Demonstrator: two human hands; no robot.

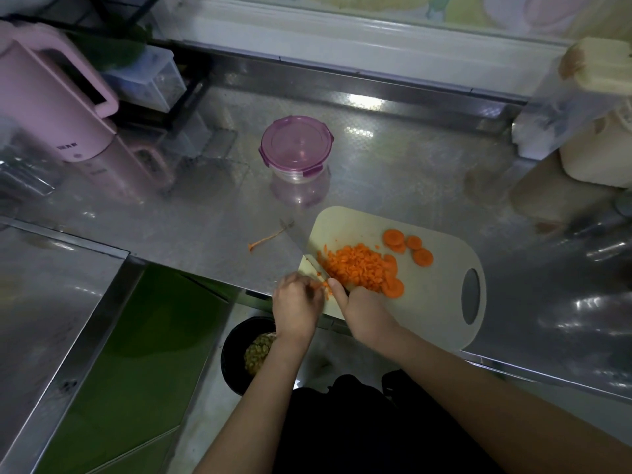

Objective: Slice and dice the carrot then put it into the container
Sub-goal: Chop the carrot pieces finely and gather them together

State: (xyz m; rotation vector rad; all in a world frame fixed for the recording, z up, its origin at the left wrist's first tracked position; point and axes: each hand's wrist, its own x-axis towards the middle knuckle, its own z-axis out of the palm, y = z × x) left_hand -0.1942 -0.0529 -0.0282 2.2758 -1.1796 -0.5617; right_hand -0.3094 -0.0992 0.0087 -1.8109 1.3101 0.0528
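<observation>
No text can be read. The pink kettle [51, 97] has a small white printed mark low on its body, with a small round dot just under it. The mark is too blurred to make out letters or a brand. The container [297, 148] has a purple lid with faint moulded rings, nothing legible on it.

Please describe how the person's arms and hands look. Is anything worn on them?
The left arm and right arm are bare as far as the picture shows, with no sleeves in view. The left hand and right hand wear no gloves, and no watch, bracelet or ring is visible. Black clothing shows between the arms.
</observation>
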